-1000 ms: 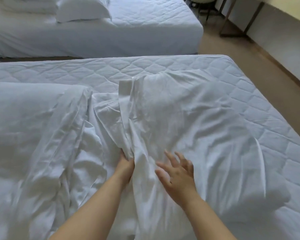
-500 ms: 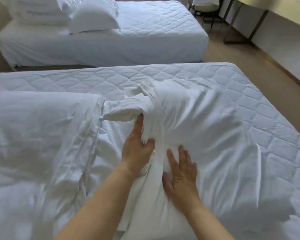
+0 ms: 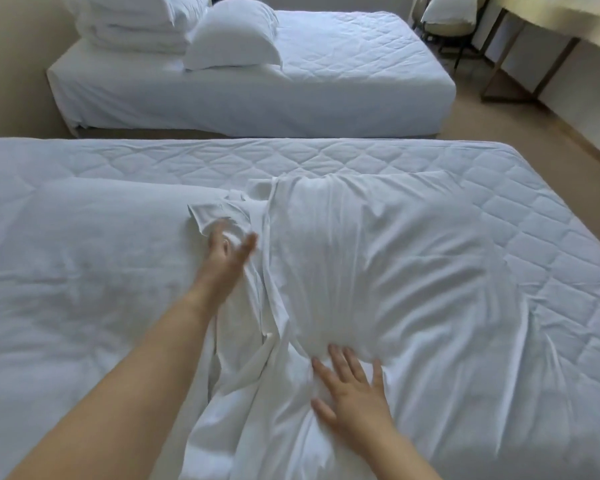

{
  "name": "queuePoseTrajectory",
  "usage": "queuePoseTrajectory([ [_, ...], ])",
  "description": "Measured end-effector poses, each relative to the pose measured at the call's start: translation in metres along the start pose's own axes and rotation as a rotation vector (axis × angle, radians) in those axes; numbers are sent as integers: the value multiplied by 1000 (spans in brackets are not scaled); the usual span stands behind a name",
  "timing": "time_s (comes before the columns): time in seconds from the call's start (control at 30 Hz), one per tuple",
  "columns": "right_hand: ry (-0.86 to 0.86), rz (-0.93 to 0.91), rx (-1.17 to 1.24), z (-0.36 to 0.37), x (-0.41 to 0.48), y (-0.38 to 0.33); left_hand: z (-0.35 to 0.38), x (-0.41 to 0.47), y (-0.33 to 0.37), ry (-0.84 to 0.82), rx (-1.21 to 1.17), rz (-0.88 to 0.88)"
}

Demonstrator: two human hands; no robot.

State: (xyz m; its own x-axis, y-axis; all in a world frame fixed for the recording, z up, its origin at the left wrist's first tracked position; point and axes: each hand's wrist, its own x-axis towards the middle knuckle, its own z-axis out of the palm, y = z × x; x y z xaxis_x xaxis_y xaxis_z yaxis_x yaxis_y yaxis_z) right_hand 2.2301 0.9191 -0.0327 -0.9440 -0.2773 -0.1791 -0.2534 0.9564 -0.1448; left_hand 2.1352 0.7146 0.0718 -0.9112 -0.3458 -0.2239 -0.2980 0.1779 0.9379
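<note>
Cloth like this is light, limp and a little slick, so I expect the pillowcase [image 3: 378, 271] to slide and bunch rather than keep any shape. The padded bulk inside looks soft and should give under pressure. The case lies on the quilted mattress [image 3: 551, 258], running forward from under my right hand [image 3: 355, 400]. That hand rests flat on its near end with fingers spread and straight, pressing rather than clutching. My left hand [image 3: 227, 258] is out ahead and to the left of the right one, at the loose mouth [image 3: 219, 213] of the case, where the fabric is crumpled into folds. Its fingers look stretched out and apart, touching the cloth without closing on it, though motion blur leaves the fingertips unclear. I judge the best hold to be the hemmed edge of that mouth, just beyond the left fingertips. I would pinch one layer only while the right palm pins the padding so it cannot creep out. To the left of the left hand lies a rumpled duvet [image 3: 84, 271], touching the case's folds, so a pull that way would drag on it. To the right of the right hand and beyond it, the mattress is bare quilt out to its edge, then floor [image 3: 534, 133], which gives room to swing the case. The far bed [image 3: 326, 81] sits well beyond both hands.
</note>
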Motion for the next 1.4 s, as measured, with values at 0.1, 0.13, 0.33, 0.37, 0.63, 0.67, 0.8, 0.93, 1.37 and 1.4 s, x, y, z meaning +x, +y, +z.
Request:
queuePoseTrajectory([
  [0.1, 70, -20, 9, 4, 3, 0, 44, 0, -18, -202, 465, -33],
  [0.13, 91, -31, -3, 6, 4, 3, 57, -1, -30, -240, 623, -29],
  [0.33, 68, -57, -103, 2, -6, 39, 65, 18, -77, -353, 895, -60],
  [0.37, 88, -42, -128, 2, -9, 48, 65, 17, -75, -351, 901, -62],
  [0.63, 44, 220, -141, -7, -16, 112, 92, -56, -54, -71, 796, 467],
  [0.67, 19, 247, -150, -5, -19, 120, 103, -69, -60, -187, 881, 511],
  [0.8, 43, 509, -103, -16, -50, 185, 115, -81, -102, -365, 1086, 279],
  [0.93, -206, 986, 164, -43, -109, 266, 125, -74, -103, -346, 1225, 224],
  [1.37, -67, 960, 837, -21, -86, 302, 145, -76, -92, -308, 1213, 139],
  [1.4, -45, 984, 904, -24, -82, 308, 147, -79, -85, -278, 1144, 150],
])
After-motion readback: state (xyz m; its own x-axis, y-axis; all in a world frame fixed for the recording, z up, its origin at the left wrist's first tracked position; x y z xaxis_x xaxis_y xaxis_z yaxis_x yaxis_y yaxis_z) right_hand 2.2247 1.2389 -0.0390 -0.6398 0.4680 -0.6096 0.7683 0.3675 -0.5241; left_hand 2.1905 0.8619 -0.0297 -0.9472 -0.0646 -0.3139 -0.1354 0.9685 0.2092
